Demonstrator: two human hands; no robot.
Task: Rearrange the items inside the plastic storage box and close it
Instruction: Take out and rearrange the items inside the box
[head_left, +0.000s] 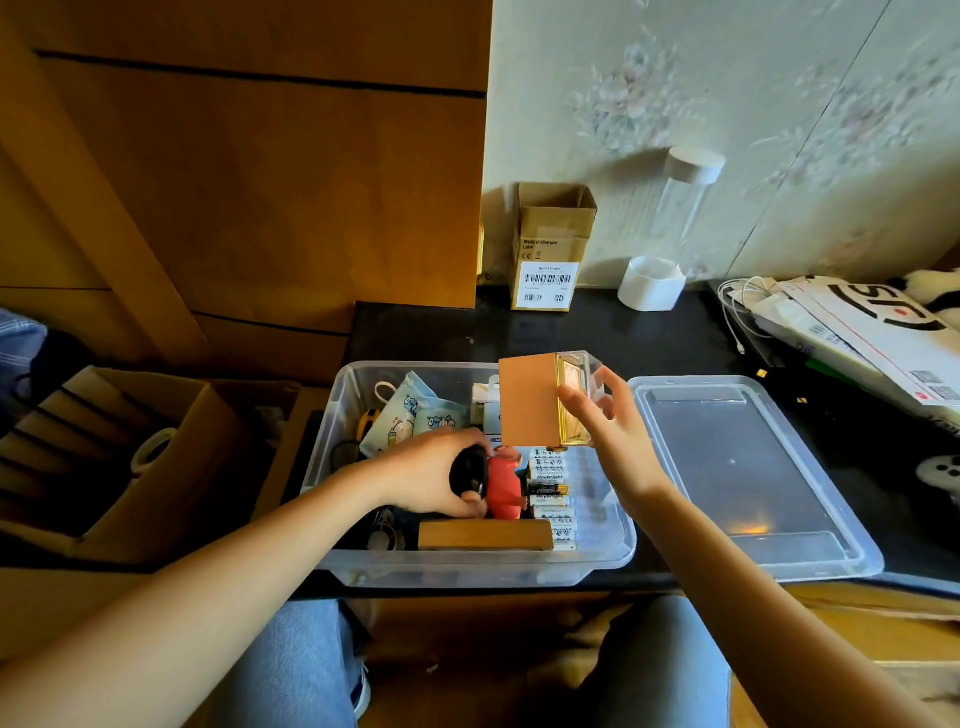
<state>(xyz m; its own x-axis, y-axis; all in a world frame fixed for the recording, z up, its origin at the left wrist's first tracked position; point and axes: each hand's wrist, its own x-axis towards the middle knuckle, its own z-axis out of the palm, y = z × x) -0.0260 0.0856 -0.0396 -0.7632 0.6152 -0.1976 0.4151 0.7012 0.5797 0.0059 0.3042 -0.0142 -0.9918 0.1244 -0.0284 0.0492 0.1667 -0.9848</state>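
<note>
Head view, right hand (613, 436) gripping case (540, 400) (lifted)

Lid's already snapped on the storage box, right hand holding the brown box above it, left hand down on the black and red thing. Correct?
Not quite. In the head view the lid is off, lying flat on the dark table beside the open storage box, on its right. The rest holds: the right hand holds the brown box above it, and the left hand grips the black and red item inside.

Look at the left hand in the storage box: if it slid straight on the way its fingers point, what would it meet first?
Probably the battery packs. The left hand grips a black-and-red toy, pointing right; the packs lie just beyond, though depth is unclear.
</note>
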